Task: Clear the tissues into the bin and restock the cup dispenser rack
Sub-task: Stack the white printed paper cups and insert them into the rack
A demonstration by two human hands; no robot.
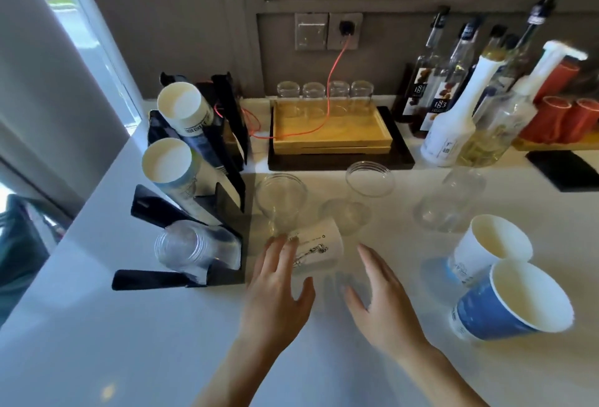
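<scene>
My left hand [275,280] is spread flat, fingers open, its tips over the near edge of the white cup [316,249] lying on its side on the counter [129,358]; whether they press it or only hover I can't tell; my right hand [377,296] is open too, palm turned inward just to the cup's right, holding nothing. So the grab isn't made yet; I reckon this cup is the next one for the rack [194,212].

Out from there: three clear cups [280,202] stand loose just behind the white one, a fourth clear one [449,202] lies tipped over to the right, and two paper cups [505,299] lie nested at my right, blue over white; all still to be racked, by my count.

The rack, at my left, already carries two sleeves of paper cups in its upper slots and a short stack of clear ones in the bottom slot; restocking begun, far from done.

Tissues: none that I can see; the bin isn't in view either, so I can't say whether that half is finished. Between my hands there's a faint smear I can't make out; the back bottles [453,88] blur at the frame's edge.
</scene>
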